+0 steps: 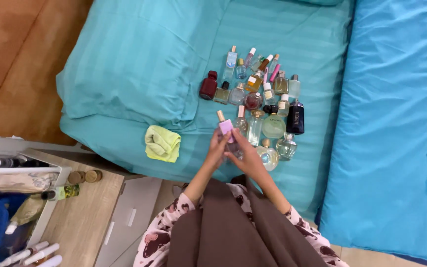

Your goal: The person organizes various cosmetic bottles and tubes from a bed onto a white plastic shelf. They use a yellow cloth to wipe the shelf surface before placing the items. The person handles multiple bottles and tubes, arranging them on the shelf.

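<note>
Resting in both hands, a pink perfume bottle (226,127) is grasped by left hand (217,150) and right hand (243,157) fingers. Many bottles (265,99) are laid on the teal bed (139,64), a yellow cloth (162,143) nearby

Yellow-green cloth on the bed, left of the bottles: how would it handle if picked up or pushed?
The yellow-green cloth lies crumpled in soft folds, so it is probably floppy and would drape from a pinch. It looks thin, so likely light. Pushed across the teal sheet, it would probably bunch rather than slide whole; no rolling or tipping risk.
</note>
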